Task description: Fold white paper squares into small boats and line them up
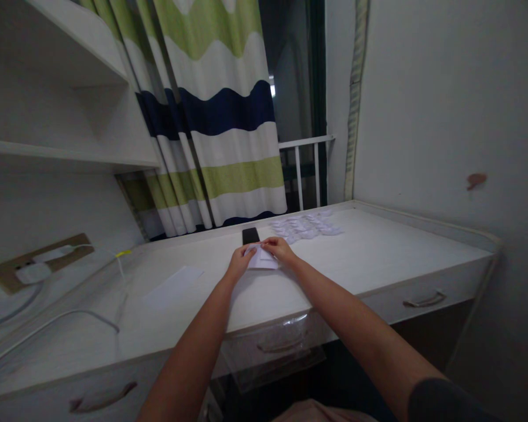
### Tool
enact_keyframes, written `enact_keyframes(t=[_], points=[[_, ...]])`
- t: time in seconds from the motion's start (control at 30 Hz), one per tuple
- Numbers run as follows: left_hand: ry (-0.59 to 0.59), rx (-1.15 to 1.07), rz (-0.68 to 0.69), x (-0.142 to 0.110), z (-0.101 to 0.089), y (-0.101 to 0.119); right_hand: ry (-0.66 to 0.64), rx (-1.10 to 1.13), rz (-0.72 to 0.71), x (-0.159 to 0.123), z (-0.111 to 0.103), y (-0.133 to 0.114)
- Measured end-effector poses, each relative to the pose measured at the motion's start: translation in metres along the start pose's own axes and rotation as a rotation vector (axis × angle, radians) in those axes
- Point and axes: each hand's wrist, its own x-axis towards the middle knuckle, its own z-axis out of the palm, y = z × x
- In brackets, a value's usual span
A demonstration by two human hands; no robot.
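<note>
Between my hands is a partly folded sheet of white paper point(264, 262), held just over the desk top. My left hand point(241, 259) pinches its left side, thumb on top. The fingers of my right hand point(280, 248) close on its upper right part, where a folded flap shows. Right behind the paper lies a black phone point(250, 235), flat on the desk. Several small folded white paper pieces point(305, 226) are laid out in rows beyond my right hand. To the left, a loose white paper sheet point(176, 284) rests flat.
The white desk point(400, 252) has drawers with handles along its front, and clear plastic point(273, 346) hangs over the middle one. A white cable point(83, 313) and plugs point(34, 272) are at the left under a shelf point(61, 153). A striped curtain point(233, 146) hangs behind.
</note>
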Motion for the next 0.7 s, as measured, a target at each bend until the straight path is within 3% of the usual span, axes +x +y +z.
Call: enact_keyframes(t=[0.2, 0.47, 0.7], points=[[0.016, 0.022, -0.013, 0.001, -0.001, -0.005, -0.005, 0.038, 0.03, -0.002, 0.001, -0.003], [-0.03, 0.096, 0.112, -0.003, 0.002, 0.006, 0.045, 0.043, 0.13, 0.0, 0.001, -0.003], [-0.038, -0.092, -0.131, -0.002, 0.001, 0.007, 0.022, 0.076, 0.087, -0.001, 0.001, -0.004]])
